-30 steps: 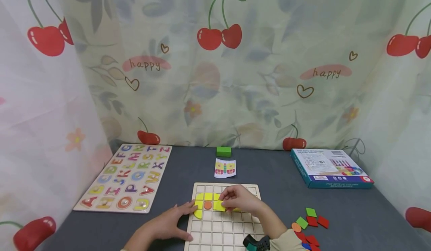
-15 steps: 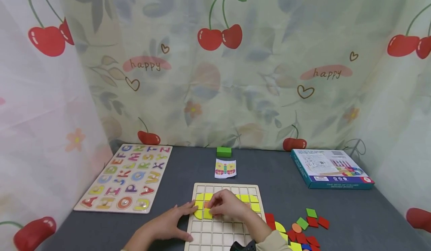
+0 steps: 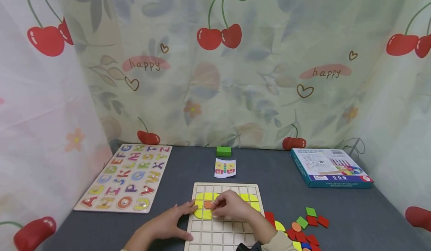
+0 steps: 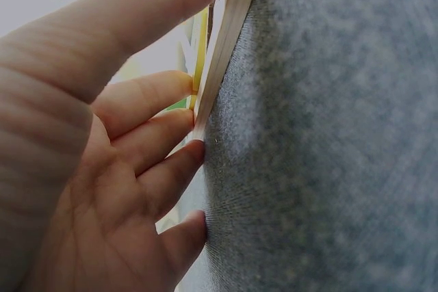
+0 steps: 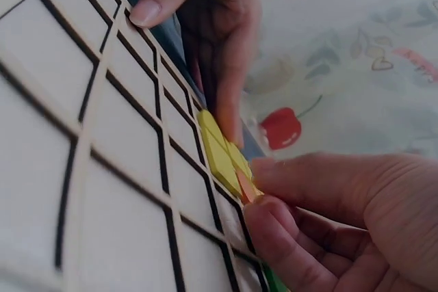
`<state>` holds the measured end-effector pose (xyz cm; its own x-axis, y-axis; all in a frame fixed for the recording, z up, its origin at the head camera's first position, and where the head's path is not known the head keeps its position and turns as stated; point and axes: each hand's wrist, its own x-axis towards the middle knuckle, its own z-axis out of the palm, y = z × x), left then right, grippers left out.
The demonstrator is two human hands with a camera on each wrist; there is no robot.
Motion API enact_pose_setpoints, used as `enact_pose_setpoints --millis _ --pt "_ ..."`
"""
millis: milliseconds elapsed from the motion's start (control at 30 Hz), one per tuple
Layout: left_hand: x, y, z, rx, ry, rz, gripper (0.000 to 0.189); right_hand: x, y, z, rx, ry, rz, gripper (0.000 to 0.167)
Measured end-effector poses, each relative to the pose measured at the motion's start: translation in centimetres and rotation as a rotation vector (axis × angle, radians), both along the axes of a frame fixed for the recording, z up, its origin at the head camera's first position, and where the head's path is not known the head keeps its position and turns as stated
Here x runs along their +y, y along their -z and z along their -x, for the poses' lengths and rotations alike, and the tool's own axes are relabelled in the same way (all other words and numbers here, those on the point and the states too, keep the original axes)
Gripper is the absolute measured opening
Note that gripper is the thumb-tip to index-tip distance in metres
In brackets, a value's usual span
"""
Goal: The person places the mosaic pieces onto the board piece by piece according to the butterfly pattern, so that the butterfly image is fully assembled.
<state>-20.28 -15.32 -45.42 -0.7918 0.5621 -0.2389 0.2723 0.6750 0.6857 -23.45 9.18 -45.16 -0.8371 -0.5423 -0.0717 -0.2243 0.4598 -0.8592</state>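
"One left hand (image 3: pixel 168 223) and one right hand (image 3: pixel 232 205), both at the wooden board (image 3: pixel 206 237)?"

"Yes. Left hand along the left edge, grip open, fingers stretched out, fingertips right by the yellow tiles (image 3: pixel 199 196), thumb lower down on the same edge."

"And on the right?"

"Bent fingers and thumb over the board, tips close together, just beside a yellow tile. Grip full or not? Cannot tell."

"Where, all that yellow?"

"In the little squares, up at the far part of the board. Some on the left, some on the right, both sides of the right hand."

"Any orange?"

"Yes, an orange circle (image 3: pixel 207 205) in a square on the left, with yellow around."

"More on the dark surface (image 3: pixel 350 221)?"

"Loose bits to the right of the board: red tiles (image 3: pixel 300 237), green tiles (image 3: pixel 302 223), an orange disc (image 3: pixel 296 227)."

"And farther back?"

"Past the board, a butterfly card (image 3: pixel 225 168), with a green block (image 3: pixel 223 152) behind. Off to the left, a letter board (image 3: pixel 112 208). Off to the right, a flat box (image 3: pixel 331 168). Behind everything, a cloth (image 3: pixel 219 109) with red cherries."
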Motion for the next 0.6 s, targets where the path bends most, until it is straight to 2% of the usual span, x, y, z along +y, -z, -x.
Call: enact_pose_setpoints --millis 233,400,600 --pt "0.1 -0.3 0.0 -0.010 -0.003 -0.004 0.078 3.5 -0.9 -0.5 -0.061 0.012 0.056 0.015" --pt "0.1 -0.2 0.0 -0.012 0.013 -0.025 0.079 6.4 -1.5 -1.0 -0.070 0.039 -0.001 0.019" --pt "0.1 -0.1 0.0 -0.005 0.015 -0.012 0.079 9.8 -1.7 -2.3 -0.084 0.082 -0.051 0.024"
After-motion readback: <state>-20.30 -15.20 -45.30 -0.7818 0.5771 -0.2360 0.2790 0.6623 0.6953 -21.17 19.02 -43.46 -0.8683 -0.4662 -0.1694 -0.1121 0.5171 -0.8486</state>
